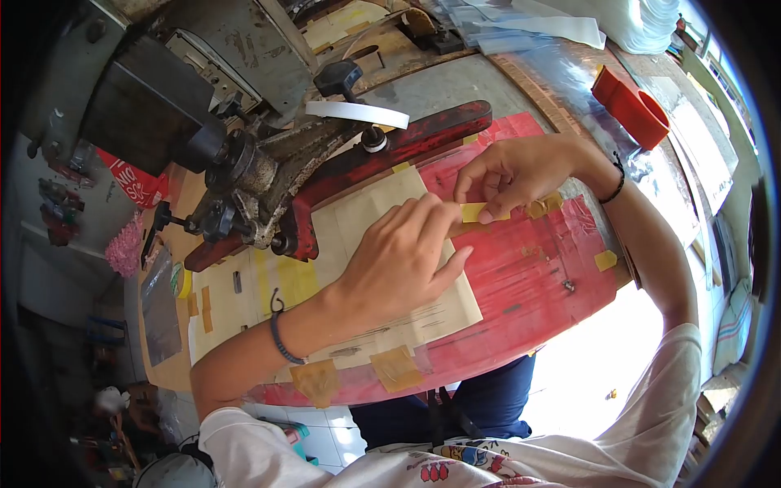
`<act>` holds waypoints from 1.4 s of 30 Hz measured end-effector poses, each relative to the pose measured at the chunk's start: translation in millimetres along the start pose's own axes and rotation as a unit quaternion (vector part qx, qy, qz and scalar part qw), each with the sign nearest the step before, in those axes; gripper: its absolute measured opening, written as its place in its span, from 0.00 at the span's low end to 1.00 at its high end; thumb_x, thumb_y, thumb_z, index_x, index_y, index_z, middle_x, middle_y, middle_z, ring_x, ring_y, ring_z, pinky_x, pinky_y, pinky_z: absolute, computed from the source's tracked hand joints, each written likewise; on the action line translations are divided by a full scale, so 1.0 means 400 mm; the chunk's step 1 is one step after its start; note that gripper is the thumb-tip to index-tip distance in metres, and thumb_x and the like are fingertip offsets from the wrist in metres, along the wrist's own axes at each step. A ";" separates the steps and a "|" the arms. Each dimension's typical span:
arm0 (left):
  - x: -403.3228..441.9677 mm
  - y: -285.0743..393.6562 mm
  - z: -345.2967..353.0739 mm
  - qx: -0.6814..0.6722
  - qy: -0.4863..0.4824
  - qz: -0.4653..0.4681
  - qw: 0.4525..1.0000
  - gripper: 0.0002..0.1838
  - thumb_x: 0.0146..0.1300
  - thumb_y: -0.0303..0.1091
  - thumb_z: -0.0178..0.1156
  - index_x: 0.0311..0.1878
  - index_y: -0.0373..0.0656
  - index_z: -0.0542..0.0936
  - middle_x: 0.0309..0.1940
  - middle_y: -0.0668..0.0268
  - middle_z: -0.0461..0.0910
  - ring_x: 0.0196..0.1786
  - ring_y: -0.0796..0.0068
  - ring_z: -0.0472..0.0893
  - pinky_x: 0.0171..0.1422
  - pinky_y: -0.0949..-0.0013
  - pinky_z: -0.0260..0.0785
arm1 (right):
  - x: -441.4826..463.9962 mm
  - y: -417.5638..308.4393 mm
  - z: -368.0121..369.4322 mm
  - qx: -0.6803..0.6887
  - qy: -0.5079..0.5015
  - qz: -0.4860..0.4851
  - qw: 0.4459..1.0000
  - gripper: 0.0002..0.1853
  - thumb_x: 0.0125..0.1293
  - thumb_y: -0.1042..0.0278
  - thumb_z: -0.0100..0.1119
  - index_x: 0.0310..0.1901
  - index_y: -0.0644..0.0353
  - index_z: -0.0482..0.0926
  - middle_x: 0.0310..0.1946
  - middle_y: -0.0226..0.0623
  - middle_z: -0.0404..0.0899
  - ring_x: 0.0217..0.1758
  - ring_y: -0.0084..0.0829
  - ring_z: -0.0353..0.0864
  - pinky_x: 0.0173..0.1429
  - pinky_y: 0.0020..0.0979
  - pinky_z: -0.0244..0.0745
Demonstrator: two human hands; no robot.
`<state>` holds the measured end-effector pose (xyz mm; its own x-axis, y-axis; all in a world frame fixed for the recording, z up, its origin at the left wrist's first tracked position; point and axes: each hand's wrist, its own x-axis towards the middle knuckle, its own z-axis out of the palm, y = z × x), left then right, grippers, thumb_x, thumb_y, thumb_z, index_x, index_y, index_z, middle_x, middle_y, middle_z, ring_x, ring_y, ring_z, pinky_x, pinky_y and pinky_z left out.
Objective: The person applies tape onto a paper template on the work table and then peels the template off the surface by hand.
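My right hand [517,175] pinches a short yellow strip, apparently tape [473,213], between thumb and fingers above a red-covered board [529,268]. Close by on the left, my left hand [403,256] lies over a pale beige sheet [443,313]. Its fingers reach forward with the thumb held apart, and the index fingertip meets the near end of the yellow strip. Whatever is under that hand's fingertips is hidden. Brownish tape pieces [396,368] stick to the board's front edge. More tape [545,203] sits just beyond my right hand.
A dark metal machine clamp with a red-and-black bar [390,159] stands over the sheet's far side. A white ring-like band [358,112] rests on it. At the upper right are a red tape dispenser-like holder [630,107] and clear plastic sheets [529,32]. A roll of yellow tape [181,279] lies left.
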<state>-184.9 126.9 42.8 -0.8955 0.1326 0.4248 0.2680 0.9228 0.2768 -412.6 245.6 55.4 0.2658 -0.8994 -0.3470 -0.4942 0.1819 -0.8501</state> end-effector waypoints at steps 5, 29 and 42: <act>0.014 -0.024 0.067 -0.175 0.055 -0.139 0.973 0.34 0.59 0.34 0.73 0.64 0.36 0.66 0.33 0.61 0.79 0.23 0.80 0.71 0.28 0.74 0.65 | -0.002 -0.006 0.005 -0.008 0.011 -0.002 1.000 0.21 0.65 0.62 0.68 0.58 0.55 0.77 0.29 0.30 0.84 0.26 0.18 0.77 0.32 0.25 0.71; 0.007 -0.040 0.082 -0.456 0.078 -0.224 0.858 0.28 0.67 0.22 0.63 0.68 0.36 0.64 0.35 0.66 0.80 0.38 0.84 0.80 0.45 0.77 0.72 | -0.015 -0.056 0.011 -0.060 0.057 -0.002 0.997 0.35 0.60 0.63 0.74 0.70 0.46 0.72 0.28 0.33 0.86 0.27 0.20 0.81 0.32 0.24 0.75; 0.010 -0.045 0.079 -0.394 0.101 -0.228 0.885 0.20 0.70 0.26 0.61 0.63 0.35 0.74 0.37 0.69 0.75 0.36 0.86 0.76 0.41 0.79 0.71 | -0.020 -0.018 -0.018 0.013 0.100 0.032 0.994 0.14 0.66 0.65 0.67 0.47 0.66 0.83 0.37 0.33 0.86 0.37 0.23 0.84 0.41 0.26 0.82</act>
<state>-204.6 122.1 12.1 -0.9140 -0.3290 0.2375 0.1310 0.3146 0.9401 -416.8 248.5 67.1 0.0643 -0.9462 -0.3172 -0.4819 0.2489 -0.8401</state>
